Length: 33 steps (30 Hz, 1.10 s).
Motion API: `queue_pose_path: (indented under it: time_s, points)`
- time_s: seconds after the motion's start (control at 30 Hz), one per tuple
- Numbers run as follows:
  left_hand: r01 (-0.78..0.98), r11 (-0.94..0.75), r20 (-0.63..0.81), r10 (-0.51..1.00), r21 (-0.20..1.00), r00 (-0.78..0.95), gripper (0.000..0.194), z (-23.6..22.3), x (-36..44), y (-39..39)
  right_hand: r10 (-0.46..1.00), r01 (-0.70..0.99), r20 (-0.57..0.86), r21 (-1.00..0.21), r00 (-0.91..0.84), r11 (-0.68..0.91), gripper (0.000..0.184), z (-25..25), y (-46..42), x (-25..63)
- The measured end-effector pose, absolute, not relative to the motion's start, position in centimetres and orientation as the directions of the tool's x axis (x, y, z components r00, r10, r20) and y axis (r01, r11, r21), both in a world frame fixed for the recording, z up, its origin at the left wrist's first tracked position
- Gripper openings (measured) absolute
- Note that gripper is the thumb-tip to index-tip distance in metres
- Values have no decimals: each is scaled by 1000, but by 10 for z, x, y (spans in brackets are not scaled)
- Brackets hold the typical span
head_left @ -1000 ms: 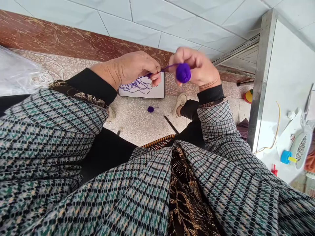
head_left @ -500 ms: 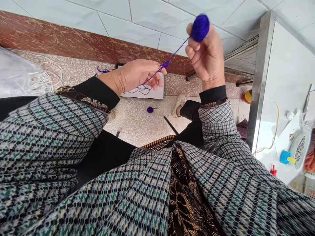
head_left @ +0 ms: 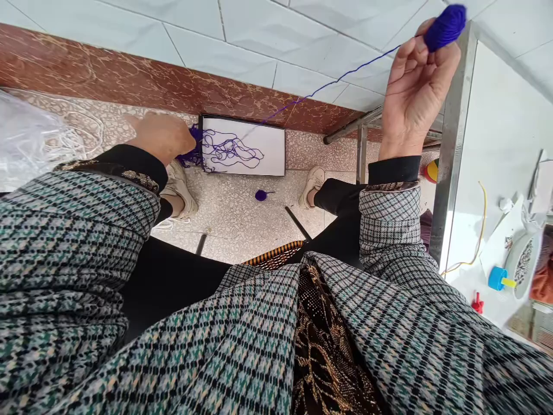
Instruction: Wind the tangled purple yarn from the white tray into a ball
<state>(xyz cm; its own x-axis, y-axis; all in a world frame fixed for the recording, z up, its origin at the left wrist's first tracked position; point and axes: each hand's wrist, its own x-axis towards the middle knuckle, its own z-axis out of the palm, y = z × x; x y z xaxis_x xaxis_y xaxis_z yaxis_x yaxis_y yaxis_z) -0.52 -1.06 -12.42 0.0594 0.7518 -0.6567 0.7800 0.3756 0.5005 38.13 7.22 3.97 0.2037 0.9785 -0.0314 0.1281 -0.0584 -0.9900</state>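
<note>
My right hand (head_left: 415, 92) is raised high at the upper right and grips a small purple yarn ball (head_left: 444, 26) at its fingertips. A taut purple strand (head_left: 328, 86) runs from the ball down and left to a loose tangle of purple yarn (head_left: 227, 150) lying on a white board (head_left: 263, 155) on the floor. My left hand (head_left: 162, 135) reaches down to the board's left edge, blurred, with its fingers closed in the bunched yarn there.
A second, tiny purple yarn ball (head_left: 261, 195) lies on the speckled floor between my shoes. A clear plastic bag (head_left: 30, 132) sits at the left. A metal-framed white table (head_left: 496, 173) with small items stands at the right.
My right hand has swung up and right with the ball, drawing out a long strand. My left hand has dropped from mid-air to the yarn tangle on the board.
</note>
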Motion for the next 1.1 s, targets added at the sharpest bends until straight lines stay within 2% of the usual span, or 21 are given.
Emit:
queue_pose_path:
  time_s: [0.07, 0.1, 0.17, 0.23, 0.27, 0.33, 0.4, 0.47, 0.57, 0.7, 0.83, 0.9, 0.97, 1.03, 1.1]
  points:
    - [830, 382, -616, 786, 407, -59, 87, -104, 8, -6, 997, 57, 6, -998, 74, 2, 29, 35, 63, 366]
    - [823, 361, -570, 820, 438, -57, 74, -92, 18, -4, 1000, 12, -19, -1000, 2, -19, 32, 32, 56, 355]
    - [722, 272, -425, 905, 636, 33, 57, -66, 41, -2, 982, -69, -119, -989, -149, -130, 37, 23, 41, 331]
    - [473, 136, -204, 974, 871, 97, 58, -40, 65, -1, 962, -137, -119, -978, -247, -156, 30, 15, 26, 308]
    - [315, 54, -108, 982, 948, 158, 63, -28, 76, -2, 939, -134, -129, -975, -319, -179, 26, 13, 20, 298]
    - [39, -5, -5, 968, 999, 252, 70, -8, 94, -4, 915, -126, -141, -971, -379, -202, 21, 11, 12, 283]
    - [-89, 51, -26, 963, 995, 267, 61, 3, 106, -6, 912, -122, -152, -970, -381, -212, 21, 12, 10, 275]
    - [-91, 120, -98, 972, 989, 216, 48, 6, 112, -7, 917, -119, -165, -968, -363, -221, 21, 13, 13, 272]
    - [56, 133, -138, 985, 990, 105, 36, 0, 112, -7, 942, -120, -169, -970, -291, -211, 21, 10, 20, 271]
    - [327, 38, -48, 999, 944, 23, 13, -8, 107, -7, 961, -129, -177, -970, -214, -208, 21, 1, 27, 269]
    - [467, -14, -19, 998, 884, 65, 24, -3, 106, -8, 927, -138, -264, -941, -266, -308, 24, -1, 30, 265]
    - [388, 57, -92, 993, 920, 71, 26, 1, 108, -9, 927, -172, -286, -928, -242, -330, 32, -1, 30, 263]
    - [191, 193, -218, 969, 962, 119, 22, 0, 110, -10, 922, -180, -300, -920, -244, -347, 40, 1, 31, 263]
    - [14, 332, -327, 923, 943, 204, 17, -8, 109, -9, 934, -175, -266, -934, -239, -311, 45, 4, 33, 266]
    - [26, 431, -417, 855, 902, 309, 17, -26, 101, -7, 956, -160, -210, -956, -203, -244, 45, 9, 36, 273]
